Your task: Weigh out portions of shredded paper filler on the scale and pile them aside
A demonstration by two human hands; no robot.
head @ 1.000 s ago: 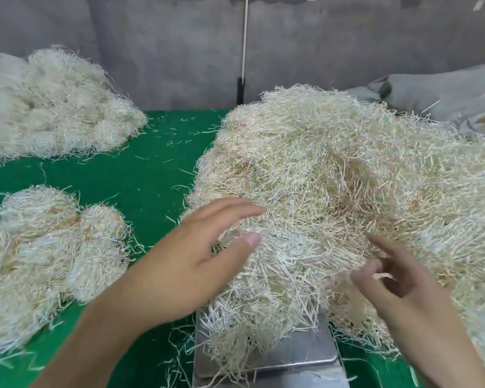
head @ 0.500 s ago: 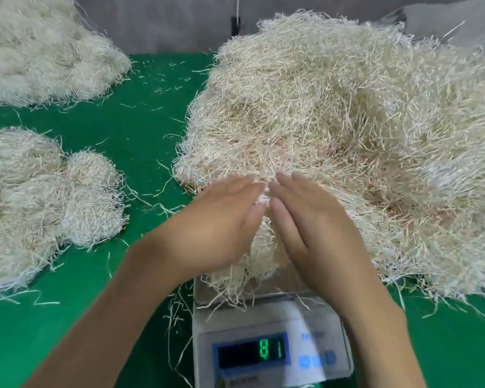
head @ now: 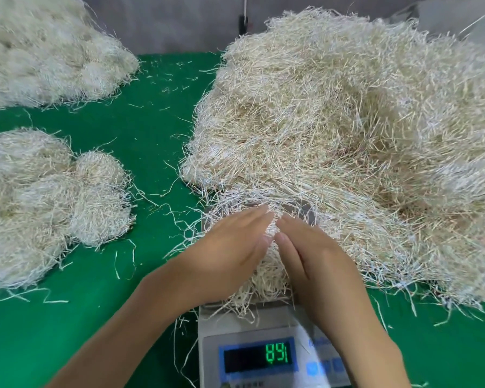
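The filler (head: 266, 275) is a pale, stringy tuft on the scale (head: 263, 326). Your left hand (head: 227, 256) and right hand (head: 317, 267), both flat, press its sides.

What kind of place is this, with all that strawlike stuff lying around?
Probably a small packing workshop, not a home. A digital scale stands on a green-covered table, a big heap of shredded paper filler lies behind it, and rounded portions sit to the left, before a bare grey wall.
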